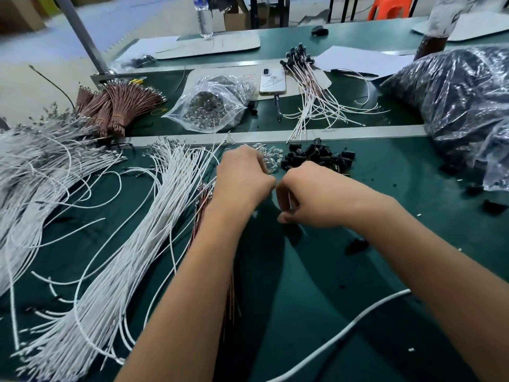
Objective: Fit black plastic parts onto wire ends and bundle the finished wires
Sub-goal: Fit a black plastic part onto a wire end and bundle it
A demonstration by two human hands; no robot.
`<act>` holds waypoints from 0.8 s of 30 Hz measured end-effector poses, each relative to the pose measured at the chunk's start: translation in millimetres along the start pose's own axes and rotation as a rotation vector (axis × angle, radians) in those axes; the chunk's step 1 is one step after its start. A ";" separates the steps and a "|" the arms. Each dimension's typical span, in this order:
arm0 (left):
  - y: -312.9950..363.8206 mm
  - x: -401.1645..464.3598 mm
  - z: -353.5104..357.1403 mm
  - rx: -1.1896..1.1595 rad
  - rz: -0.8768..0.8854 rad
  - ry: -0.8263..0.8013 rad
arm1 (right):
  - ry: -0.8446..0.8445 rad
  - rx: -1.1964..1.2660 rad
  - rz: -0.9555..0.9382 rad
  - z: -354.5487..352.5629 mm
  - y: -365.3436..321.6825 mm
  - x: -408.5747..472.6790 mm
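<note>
**benchrat:** Far left there's a big loose tangle of white wires (pixel 35 172), then a tidier sheaf of white wires (pixel 132 244) fanned across the green mat (pixel 316 299). Behind those, brown wire bundles (pixel 118 106) tied with bands.

**wirenerd:** And the hands?

**benchrat:** Left hand (pixel 242 180) sits mid-table, fingers curled downward right by a few clear little parts (pixel 271 158). Can't tell if it's actually pinching anything, the fingertips are hidden. Thin reddish wires (pixel 203 199) run under that wrist.

**wirenerd:** Right one?

**benchrat:** Right hand (pixel 308 197) is almost touching the left, fingers curled too, thumb tucked low. Grip's hidden as well, so no call there.

**wirenerd:** Black parts?

**benchrat:** Pile of black plastic parts (pixel 319 158) just beyond the right hand. Finished wires (pixel 311 86) with black ends lie farther back beside a phone (pixel 272 82), and a big plastic bag (pixel 462 106) fills the far right.
</note>
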State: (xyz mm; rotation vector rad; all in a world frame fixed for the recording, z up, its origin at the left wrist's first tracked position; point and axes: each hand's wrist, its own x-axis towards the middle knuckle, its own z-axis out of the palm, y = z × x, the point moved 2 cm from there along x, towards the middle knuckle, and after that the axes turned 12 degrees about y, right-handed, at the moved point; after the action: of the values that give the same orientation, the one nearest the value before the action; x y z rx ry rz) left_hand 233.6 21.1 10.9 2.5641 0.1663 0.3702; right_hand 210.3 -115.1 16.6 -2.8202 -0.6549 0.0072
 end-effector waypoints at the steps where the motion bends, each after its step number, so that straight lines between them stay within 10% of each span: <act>1: -3.8 3.0 -3.6 -0.059 -0.032 -0.023 | 0.013 0.017 0.012 3.1 -4.2 0.7; 17: -48.3 13.0 -35.3 -0.556 -0.334 0.367 | -0.014 0.784 0.461 42.2 -54.8 24.1; 24: -21.4 -1.7 -28.3 -0.732 -0.325 0.078 | 0.177 1.421 0.576 5.2 -8.5 27.3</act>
State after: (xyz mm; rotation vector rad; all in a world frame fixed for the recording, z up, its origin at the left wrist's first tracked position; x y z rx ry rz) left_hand 222.7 53.0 22.3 1.7672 0.3890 0.3280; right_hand 230.9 -94.6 15.0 -1.4828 0.2255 0.2222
